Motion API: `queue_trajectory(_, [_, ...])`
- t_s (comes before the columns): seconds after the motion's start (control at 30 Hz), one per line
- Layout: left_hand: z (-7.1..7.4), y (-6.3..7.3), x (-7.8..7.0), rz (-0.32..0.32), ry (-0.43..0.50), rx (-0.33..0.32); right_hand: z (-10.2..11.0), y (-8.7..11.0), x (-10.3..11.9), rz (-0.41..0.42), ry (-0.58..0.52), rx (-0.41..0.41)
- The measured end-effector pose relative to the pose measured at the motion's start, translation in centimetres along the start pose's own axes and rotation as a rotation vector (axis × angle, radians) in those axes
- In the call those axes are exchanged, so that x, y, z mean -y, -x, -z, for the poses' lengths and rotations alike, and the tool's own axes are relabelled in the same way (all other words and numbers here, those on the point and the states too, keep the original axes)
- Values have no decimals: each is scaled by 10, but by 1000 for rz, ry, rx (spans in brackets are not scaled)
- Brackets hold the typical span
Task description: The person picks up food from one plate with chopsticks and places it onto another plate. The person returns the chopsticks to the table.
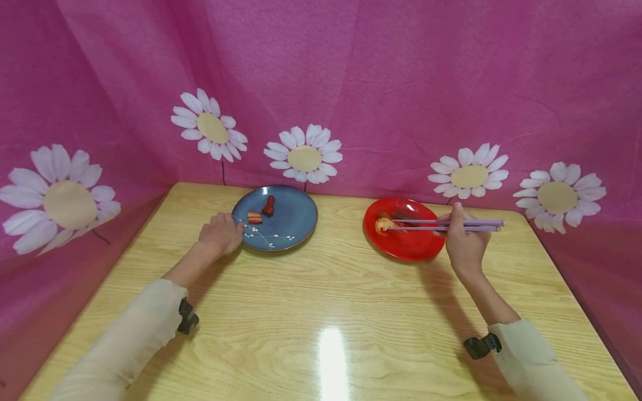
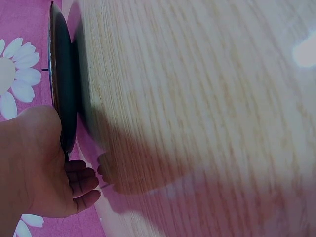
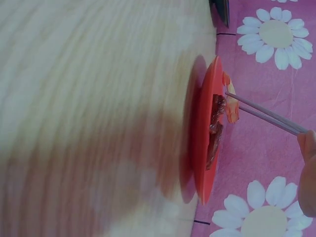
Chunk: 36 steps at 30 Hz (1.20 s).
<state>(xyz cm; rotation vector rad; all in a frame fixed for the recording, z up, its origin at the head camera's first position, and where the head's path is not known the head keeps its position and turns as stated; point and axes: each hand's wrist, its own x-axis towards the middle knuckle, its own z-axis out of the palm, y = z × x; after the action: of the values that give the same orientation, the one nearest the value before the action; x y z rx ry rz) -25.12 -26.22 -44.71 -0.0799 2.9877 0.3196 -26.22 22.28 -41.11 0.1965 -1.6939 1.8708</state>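
My left hand (image 1: pixel 220 234) holds the left rim of a blue plate (image 1: pixel 296 223), its fingers by the underside in the left wrist view. On that plate lie a dark red drumstick-shaped piece (image 1: pixel 268 206) and a striped piece like pork belly (image 1: pixel 254 218). A pair of purple chopsticks (image 1: pixel 471 224) is in my right hand (image 1: pixel 466 245), beside the red plate (image 1: pixel 416 250). Between their tips is an orange and white shrimp (image 3: pixel 231 101), just above the red plate. Glossy brown food pieces (image 3: pixel 216 131) lie on the red plate under it.
Both plates stand toward the back of a wooden table (image 1: pixel 281 312). A pink cloth (image 1: pixel 381 83) with printed daisies rises behind and along the sides. Bare wood lies between the plates and in front of them, with a bright light reflection (image 1: pixel 332 362).
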Motion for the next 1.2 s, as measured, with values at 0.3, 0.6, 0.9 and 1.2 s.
queue_trajectory(0.3, [-1, -1, 1, -5, -1, -4, 4, 9, 18, -17, 34, 36])
queue_trajectory(0.6, [0, -1, 1, -6, -6, -8, 7, 11, 17, -23, 95, 41])
queue_trajectory(0.9, [-1, -1, 2, -7, -6, -1, 13, 5, 1, -44, 78, 34])
queue_trajectory(1.2, [-2, -1, 1, -13, -8, -2, 7, -1, -4, -143, 7, 115])
